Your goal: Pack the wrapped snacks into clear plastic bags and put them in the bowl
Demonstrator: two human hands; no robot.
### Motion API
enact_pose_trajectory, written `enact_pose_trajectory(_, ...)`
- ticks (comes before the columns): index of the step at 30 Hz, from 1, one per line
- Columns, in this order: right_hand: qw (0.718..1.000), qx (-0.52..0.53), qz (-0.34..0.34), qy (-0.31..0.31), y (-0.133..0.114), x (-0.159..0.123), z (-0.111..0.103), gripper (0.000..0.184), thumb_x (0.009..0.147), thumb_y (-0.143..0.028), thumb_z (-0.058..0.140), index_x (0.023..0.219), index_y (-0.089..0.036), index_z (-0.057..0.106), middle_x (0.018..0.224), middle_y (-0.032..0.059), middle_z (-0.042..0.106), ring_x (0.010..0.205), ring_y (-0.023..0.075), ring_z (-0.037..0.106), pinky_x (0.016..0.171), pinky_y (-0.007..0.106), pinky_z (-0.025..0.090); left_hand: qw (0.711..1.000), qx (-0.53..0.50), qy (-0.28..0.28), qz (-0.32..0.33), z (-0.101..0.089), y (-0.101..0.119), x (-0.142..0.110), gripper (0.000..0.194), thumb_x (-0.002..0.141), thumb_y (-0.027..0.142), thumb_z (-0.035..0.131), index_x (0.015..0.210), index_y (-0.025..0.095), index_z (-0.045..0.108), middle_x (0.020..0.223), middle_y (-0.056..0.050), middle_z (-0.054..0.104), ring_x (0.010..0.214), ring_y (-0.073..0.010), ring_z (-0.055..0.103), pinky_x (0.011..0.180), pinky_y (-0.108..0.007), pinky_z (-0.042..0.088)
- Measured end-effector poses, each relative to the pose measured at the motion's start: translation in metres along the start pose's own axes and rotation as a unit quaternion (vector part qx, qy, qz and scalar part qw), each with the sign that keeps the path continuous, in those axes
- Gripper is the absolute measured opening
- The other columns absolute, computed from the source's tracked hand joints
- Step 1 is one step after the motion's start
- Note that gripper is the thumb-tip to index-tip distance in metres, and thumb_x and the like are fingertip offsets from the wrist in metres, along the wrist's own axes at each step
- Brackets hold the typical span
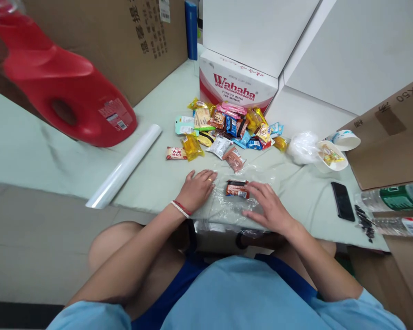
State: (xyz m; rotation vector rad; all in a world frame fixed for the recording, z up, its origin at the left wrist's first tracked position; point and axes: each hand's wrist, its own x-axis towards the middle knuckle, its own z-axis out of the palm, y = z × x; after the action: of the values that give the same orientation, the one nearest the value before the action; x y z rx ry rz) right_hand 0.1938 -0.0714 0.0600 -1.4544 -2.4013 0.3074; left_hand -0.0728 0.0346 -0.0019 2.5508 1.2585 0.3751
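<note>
While resting left hand flat by clear film, holds right hand loosely spread at brown packet, with yellow wrappers in white cup.

A brown snack packet lies on clear plastic film spread over the table, the right hand with fingers parted at its right end, the left hand palm-down by the film's left edge. Beyond, a heap of wrapped snacks sits before a Wahaha carton; leftward are a white roll and red jug, rightward a black phone
</note>
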Motion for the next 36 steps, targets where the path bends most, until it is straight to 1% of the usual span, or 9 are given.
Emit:
enact_pose_trajectory(4,0.995,-0.036,-0.094,-0.010,-0.012,-0.052,0.031,0.061,0.094,-0.044,0.068,0.148,-0.023,0.051,0.142,0.0155,0.059,0.125,0.0321,0.053,0.108,0.054,0.044,0.998,0.021,0.061,0.005,-0.002,0.002,0.000,0.050,0.095,0.023,0.054,0.145,0.018,0.053,0.158,-0.019,0.047,0.150,-0.0346,0.039,0.120,-0.061,0.030)
enact_pose_trajectory(9,0.992,-0.032,-0.096,0.077,-0.005,-0.074,0.071,0.033,0.096,-0.010,0.054,0.124,-0.023,0.066,0.125,0.0117,0.068,0.119,0.0268,0.056,0.104,0.051,0.047,0.981,0.021,0.119,0.150,-0.008,0.007,0.002,0.034,0.094,0.011,0.053,0.115,0.031,0.070,0.154,-0.003,0.055,0.156,-0.0278,0.028,0.126,-0.065,0.009)
enact_pose_trajectory(13,0.990,0.096,-0.055,0.092,-0.004,-0.054,0.048,0.021,0.097,-0.014,0.055,0.111,-0.022,0.068,0.114,0.0111,0.067,0.106,0.0241,0.059,0.092,0.042,0.052,0.991,0.005,0.109,0.075,-0.007,0.003,0.007,0.018,0.095,0.026,0.058,0.105,0.027,0.074,0.146,-0.009,0.060,0.153,-0.0343,0.032,0.123,-0.072,0.006)
enact_pose_trajectory(19,0.950,0.279,0.119,0.073,0.011,-0.006,0.003,0.017,0.099,-0.032,0.056,0.096,-0.021,0.068,0.093,0.0053,0.068,0.084,0.0177,0.062,0.077,0.030,0.049,0.991,-0.026,0.071,-0.107,0.003,-0.013,0.019,0.036,0.097,0.036,0.049,0.113,0.018,0.075,0.137,-0.017,0.061,0.145,-0.0382,0.040,0.116,-0.061,0.037)
enact_pose_trajectory(22,0.924,0.311,0.217,0.047,0.027,0.015,-0.001,0.026,0.095,-0.043,0.057,0.091,-0.020,0.068,0.076,0.0006,0.065,0.066,0.0142,0.054,0.064,0.026,0.041,0.993,-0.004,0.088,-0.080,-0.006,-0.011,0.018,0.037,0.090,0.022,0.053,0.122,0.017,0.072,0.155,-0.016,0.047,0.153,-0.0394,0.028,0.120,-0.061,0.033)
enact_pose_trajectory(25,0.909,0.318,0.267,0.039,0.039,0.031,0.002,0.031,0.089,-0.048,0.060,0.085,-0.019,0.067,0.069,-0.0013,0.063,0.062,0.0132,0.050,0.061,0.025,0.038,0.993,0.030,0.108,0.034,-0.026,-0.003,0.010,0.054,0.084,0.007,0.054,0.132,0.029,0.066,0.168,-0.005,0.031,0.160,-0.0342,0.010,0.126,-0.064,0.014)
enact_pose_trajectory(28,0.903,0.328,0.278,0.016,0.046,0.040,0.009,0.033,0.085,-0.050,0.062,0.082,-0.019,0.068,0.069,-0.0006,0.066,0.063,0.0138,0.051,0.064,0.026,0.040,0.986,0.049,0.032,0.158,-0.042,-0.001,-0.001,0.069,0.075,0.001,0.060,0.132,0.041,0.064,0.171,0.003,0.026,0.161,-0.0320,0.005,0.125,-0.067,0.003)
enact_pose_trajectory(32,0.891,0.347,0.294,0.005,0.051,0.043,0.017,0.038,0.085,-0.054,0.063,0.087,-0.018,0.074,0.076,0.0018,0.071,0.066,0.0151,0.055,0.066,0.026,0.041,0.974,0.032,-0.121,0.187,-0.045,-0.009,-0.012,0.088,0.067,0.011,0.072,0.149,0.033,0.051,0.174,-0.011,0.013,0.159,-0.0417,0.005,0.121,-0.073,0.003)
enact_pose_trajectory(36,0.889,0.341,0.304,0.030,0.053,0.041,0.018,0.039,0.083,-0.054,0.065,0.091,-0.018,0.077,0.084,0.0034,0.074,0.073,0.0168,0.059,0.068,0.027,0.042,0.978,0.002,-0.107,0.181,-0.040,-0.006,-0.015,0.095,0.071,0.040,0.082,0.157,0.030,0.041,0.174,-0.015,0.006,0.159,-0.0449,-0.001,0.119,-0.075,0.001)
